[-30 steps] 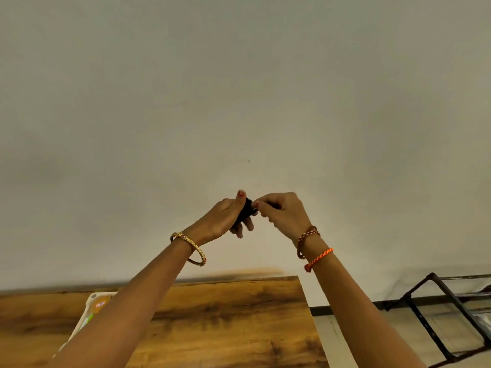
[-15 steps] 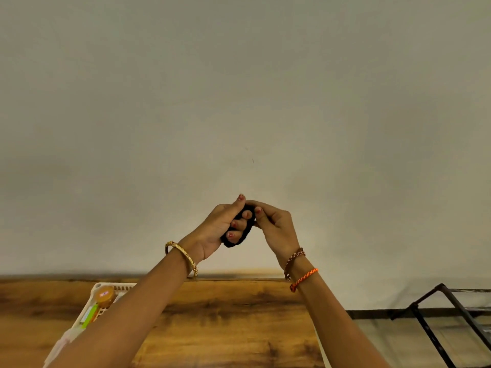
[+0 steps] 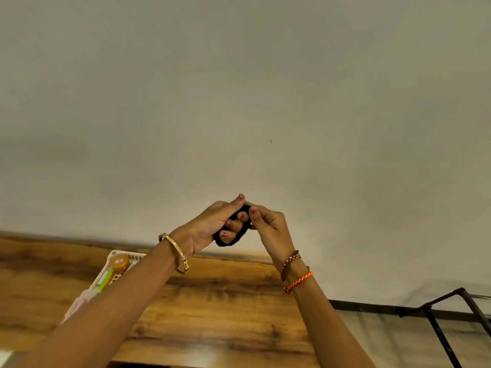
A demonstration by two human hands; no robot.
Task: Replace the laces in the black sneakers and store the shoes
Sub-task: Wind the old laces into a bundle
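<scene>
Black lace bundle [image 3: 233, 239] gripped by left hand [image 3: 212, 225], pinched by right hand [image 3: 265, 221] mid-frame; loosened grip risks unravelling.

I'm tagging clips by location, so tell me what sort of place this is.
Probably an indoor room in a home or small workspace: a plain pale wall, a wooden table holding a white basket of small items, and a black metal rack on the floor beside it.

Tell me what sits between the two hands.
In the head view, a black bundle, likely a coiled lace, sits between the left hand and right hand; both grip it.
</scene>
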